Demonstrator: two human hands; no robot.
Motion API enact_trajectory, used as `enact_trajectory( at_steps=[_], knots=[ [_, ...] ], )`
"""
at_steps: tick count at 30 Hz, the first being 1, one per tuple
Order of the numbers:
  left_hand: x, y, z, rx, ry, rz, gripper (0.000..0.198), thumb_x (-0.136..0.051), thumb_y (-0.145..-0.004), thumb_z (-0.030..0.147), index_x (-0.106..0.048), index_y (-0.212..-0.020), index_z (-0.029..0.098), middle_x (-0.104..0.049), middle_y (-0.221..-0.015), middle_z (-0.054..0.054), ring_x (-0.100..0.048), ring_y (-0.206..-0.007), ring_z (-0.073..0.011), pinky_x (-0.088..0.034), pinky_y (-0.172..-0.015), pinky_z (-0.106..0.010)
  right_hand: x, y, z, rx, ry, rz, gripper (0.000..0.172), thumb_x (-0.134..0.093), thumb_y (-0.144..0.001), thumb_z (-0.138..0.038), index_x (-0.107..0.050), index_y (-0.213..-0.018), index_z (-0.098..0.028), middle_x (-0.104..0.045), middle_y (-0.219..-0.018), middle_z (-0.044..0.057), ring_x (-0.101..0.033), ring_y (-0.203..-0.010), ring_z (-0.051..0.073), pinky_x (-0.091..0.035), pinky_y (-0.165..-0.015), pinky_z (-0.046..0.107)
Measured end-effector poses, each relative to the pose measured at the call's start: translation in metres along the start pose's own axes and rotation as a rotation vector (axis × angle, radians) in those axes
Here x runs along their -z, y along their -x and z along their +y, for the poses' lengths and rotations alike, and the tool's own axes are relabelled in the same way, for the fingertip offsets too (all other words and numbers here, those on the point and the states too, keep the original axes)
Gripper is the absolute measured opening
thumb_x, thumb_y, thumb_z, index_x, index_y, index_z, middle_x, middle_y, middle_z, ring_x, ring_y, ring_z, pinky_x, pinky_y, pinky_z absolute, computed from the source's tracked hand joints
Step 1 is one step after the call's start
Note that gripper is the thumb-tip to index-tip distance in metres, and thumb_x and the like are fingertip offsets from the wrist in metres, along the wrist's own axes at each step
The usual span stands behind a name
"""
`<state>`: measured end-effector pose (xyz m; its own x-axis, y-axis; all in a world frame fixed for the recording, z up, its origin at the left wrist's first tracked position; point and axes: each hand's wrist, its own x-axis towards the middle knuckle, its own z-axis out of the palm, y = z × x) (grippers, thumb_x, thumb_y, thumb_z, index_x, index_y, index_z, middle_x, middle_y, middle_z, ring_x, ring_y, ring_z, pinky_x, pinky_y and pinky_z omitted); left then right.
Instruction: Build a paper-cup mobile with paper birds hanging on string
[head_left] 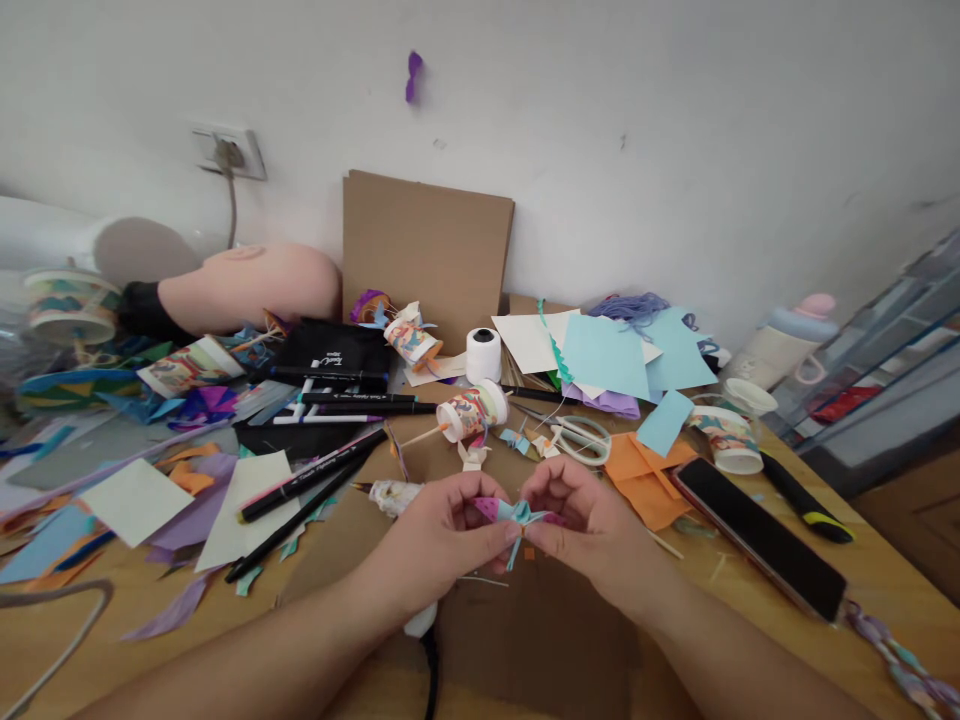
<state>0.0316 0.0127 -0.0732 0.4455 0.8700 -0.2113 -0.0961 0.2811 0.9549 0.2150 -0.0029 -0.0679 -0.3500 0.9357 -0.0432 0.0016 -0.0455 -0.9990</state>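
Note:
Between my two hands is a small folded paper piece [520, 512], light blue with pink dotted tips. My left hand [450, 535] pinches its left side, thumb at the middle. On the other side, the fingers of my right hand [581, 515] are closed on its right part. Both hands are above a brown cardboard sheet [540, 640]. Just beyond them lie a decorated paper cup [472, 410] with a stick through it, white-handled scissors [581, 440] and small folded paper bits [515, 440]. A glue gun [394, 497] is partly hidden behind my left forearm.
Markers [307, 478] and paper scraps [139, 500] crowd the left. Behind stand a thread spool [483, 355], cardboard sheets [427, 240] and a mannequin head [255, 285]. To the right are orange paper [645, 485], a phone [761, 535], a black-handled cutter [806, 500] and a bottle [780, 345].

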Motion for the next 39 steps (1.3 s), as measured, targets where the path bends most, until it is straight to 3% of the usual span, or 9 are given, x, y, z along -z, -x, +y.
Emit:
enact_trajectory(
  at_steps=[8, 12, 17, 21, 25, 29, 34, 39],
  knots=[
    [0.000, 0.006, 0.002, -0.207, -0.360, 0.120, 0.019, -0.066, -0.070, 0.033, -0.056, -0.073, 0.017, -0.053, -0.067, 0.002, -0.047, -0.063, -0.0127, -0.036, -0.056, -0.024, 0.000, -0.001, 0.002, 0.093, 0.045, 0.033, 0.022, -0.073, -0.079, -0.017, -0.056, -0.093, -0.023, -0.058, -0.091, -0.003, -0.055, -0.085, 0.012, -0.043, -0.074, 0.025],
    [-0.001, 0.007, 0.006, -0.233, -0.389, 0.121, 0.016, -0.065, -0.071, 0.031, -0.059, -0.075, 0.018, -0.056, -0.070, 0.000, -0.051, -0.065, -0.0145, -0.040, -0.059, -0.025, -0.001, 0.001, 0.001, 0.092, 0.044, 0.027, 0.021, -0.073, -0.080, -0.018, -0.056, -0.092, -0.023, -0.058, -0.091, -0.002, -0.055, -0.086, 0.013, -0.043, -0.075, 0.025],
    [0.001, 0.007, 0.005, -0.318, -0.414, 0.113, 0.025, -0.066, -0.073, 0.026, -0.069, -0.097, 0.019, -0.067, -0.096, -0.006, -0.060, -0.079, -0.0181, -0.048, -0.068, -0.027, -0.002, 0.001, -0.001, 0.098, 0.054, 0.044, 0.020, -0.073, -0.080, -0.020, -0.056, -0.091, -0.023, -0.059, -0.090, -0.002, -0.056, -0.086, 0.014, -0.045, -0.076, 0.027],
    [0.002, 0.006, 0.003, -0.362, -0.412, 0.117, 0.027, -0.068, -0.073, 0.023, -0.071, -0.100, 0.021, -0.067, -0.105, -0.008, -0.063, -0.093, -0.0218, -0.051, -0.073, -0.028, -0.002, 0.001, -0.002, 0.125, 0.054, 0.061, 0.019, -0.072, -0.080, -0.020, -0.056, -0.091, -0.023, -0.061, -0.090, -0.001, -0.057, -0.084, 0.015, -0.046, -0.074, 0.028],
    [0.001, 0.008, 0.006, -0.364, -0.432, 0.084, 0.016, -0.068, -0.073, 0.020, -0.075, -0.088, 0.019, -0.067, -0.103, -0.009, -0.064, -0.097, -0.0236, -0.052, -0.077, -0.029, -0.004, 0.002, -0.002, 0.155, 0.109, 0.121, 0.017, -0.070, -0.079, -0.018, -0.057, -0.089, -0.023, -0.060, -0.086, -0.001, -0.057, -0.081, 0.015, -0.046, -0.069, 0.027],
    [0.001, 0.010, 0.009, -0.409, -0.494, 0.127, 0.013, -0.067, -0.072, 0.019, -0.076, -0.083, 0.018, -0.069, -0.097, -0.008, -0.066, -0.092, -0.0226, -0.051, -0.082, -0.030, -0.004, 0.004, -0.002, 0.195, 0.218, 0.161, 0.014, -0.067, -0.081, -0.017, -0.059, -0.089, -0.024, -0.060, -0.088, -0.001, -0.057, -0.084, 0.016, -0.045, -0.075, 0.030],
    [0.001, 0.010, 0.011, -0.442, -0.544, 0.135, 0.011, -0.065, -0.074, 0.019, -0.075, -0.079, 0.017, -0.070, -0.090, -0.007, -0.066, -0.085, -0.0207, -0.050, -0.079, -0.029, -0.002, 0.005, 0.000, 0.218, 0.287, 0.188, 0.012, -0.066, -0.082, -0.018, -0.059, -0.091, -0.025, -0.059, -0.088, -0.001, -0.056, -0.084, 0.017, -0.044, -0.075, 0.031],
    [0.001, 0.009, 0.010, -0.386, -0.523, 0.129, 0.010, -0.065, -0.075, 0.021, -0.074, -0.079, 0.017, -0.069, -0.091, -0.008, -0.066, -0.084, -0.0207, -0.050, -0.073, -0.028, -0.003, 0.005, 0.000, 0.198, 0.281, 0.194, 0.011, -0.065, -0.082, -0.019, -0.059, -0.090, -0.025, -0.059, -0.087, 0.000, -0.055, -0.080, 0.016, -0.045, -0.072, 0.030]
  ],
)
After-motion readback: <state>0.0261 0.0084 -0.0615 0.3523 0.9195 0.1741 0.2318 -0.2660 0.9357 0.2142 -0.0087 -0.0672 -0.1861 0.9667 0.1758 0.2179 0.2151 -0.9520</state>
